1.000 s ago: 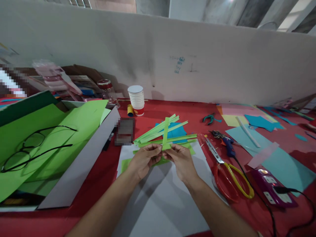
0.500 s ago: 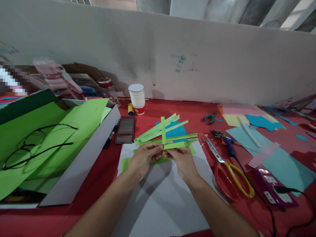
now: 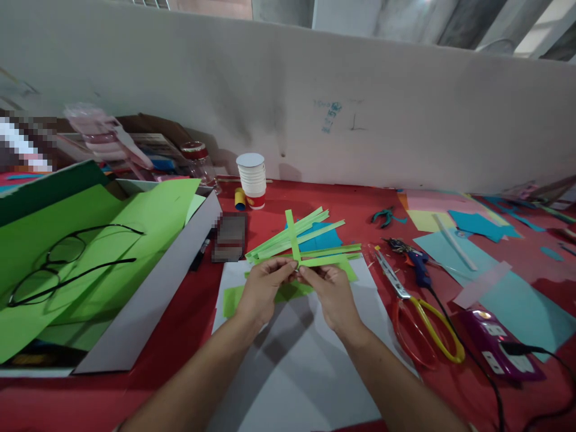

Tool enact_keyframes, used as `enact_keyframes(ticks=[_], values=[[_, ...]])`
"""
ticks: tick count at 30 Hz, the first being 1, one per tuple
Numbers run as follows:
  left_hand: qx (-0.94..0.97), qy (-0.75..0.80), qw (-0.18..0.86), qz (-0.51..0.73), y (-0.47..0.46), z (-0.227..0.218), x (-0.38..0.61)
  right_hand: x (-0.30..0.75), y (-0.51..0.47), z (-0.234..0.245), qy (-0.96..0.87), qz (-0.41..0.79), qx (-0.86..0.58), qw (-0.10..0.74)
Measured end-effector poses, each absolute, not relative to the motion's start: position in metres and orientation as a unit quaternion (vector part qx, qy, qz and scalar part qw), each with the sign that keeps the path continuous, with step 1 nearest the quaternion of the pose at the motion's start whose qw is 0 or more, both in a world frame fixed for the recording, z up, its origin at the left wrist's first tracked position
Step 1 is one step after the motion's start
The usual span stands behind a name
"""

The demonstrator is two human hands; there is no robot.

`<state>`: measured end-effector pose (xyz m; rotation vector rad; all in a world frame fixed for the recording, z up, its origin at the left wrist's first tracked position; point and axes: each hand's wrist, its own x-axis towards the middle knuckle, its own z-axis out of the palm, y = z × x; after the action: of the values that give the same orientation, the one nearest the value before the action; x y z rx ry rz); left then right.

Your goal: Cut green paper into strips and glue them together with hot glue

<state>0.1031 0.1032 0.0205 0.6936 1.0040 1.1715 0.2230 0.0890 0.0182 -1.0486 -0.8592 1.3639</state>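
My left hand (image 3: pixel 263 291) and my right hand (image 3: pixel 333 294) meet fingertip to fingertip above a white sheet (image 3: pixel 306 372). Between them they pinch green paper strips: one strip (image 3: pixel 292 233) points away from me, and another strip (image 3: pixel 323 260) runs off to the right. The two join at a corner under my thumbs, and the fingers partly hide that spot. Just beyond lie a fan of loose green strips (image 3: pixel 274 237) and a blue paper piece (image 3: pixel 321 237). A wider green paper piece (image 3: pixel 231 300) rests beneath the hands.
To the left is a box (image 3: pixel 153 312) of green paper with glasses (image 3: pixel 58 264) on top. Scissors (image 3: pixel 407 300), a glue gun (image 3: pixel 418 267), pliers (image 3: pixel 382 217) and a purple power socket (image 3: pixel 499 345) lie right. Stacked paper cups (image 3: pixel 252 180) stand behind.
The strip pointing away has tilted to the left at its far end. Fingertips of both hands have drawn closer together at the corner, and the right-hand strip sits slightly lower.
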Motion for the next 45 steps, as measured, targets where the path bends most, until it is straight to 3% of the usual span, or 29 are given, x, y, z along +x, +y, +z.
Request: enact_keyframes(ticks=[7, 22, 28, 39, 45], values=[[0.273, 0.423, 0.723, 0.474, 0.105, 0.023, 0.097, 0.224, 0.090, 0.019, -0.329, 0.588, -0.486, 0.557], [0.284, 0.420, 0.692, 0.515, 0.102, 0.024, 0.100, 0.226, 0.090, 0.023, -0.346, 0.585, -0.468, 0.564], [0.258, 0.418, 0.738, 0.463, 0.102, 0.026, 0.097, 0.230, 0.091, 0.024, -0.386, 0.559, -0.472, 0.562], [0.136, 0.456, 0.736, 0.482, 0.104, 0.026, 0.102, 0.220, 0.083, 0.008, -0.485, 0.454, -0.487, 0.567], [0.166, 0.440, 0.740, 0.481, 0.103, 0.022, 0.104, 0.221, 0.081, 0.006, -0.507, 0.428, -0.491, 0.565]])
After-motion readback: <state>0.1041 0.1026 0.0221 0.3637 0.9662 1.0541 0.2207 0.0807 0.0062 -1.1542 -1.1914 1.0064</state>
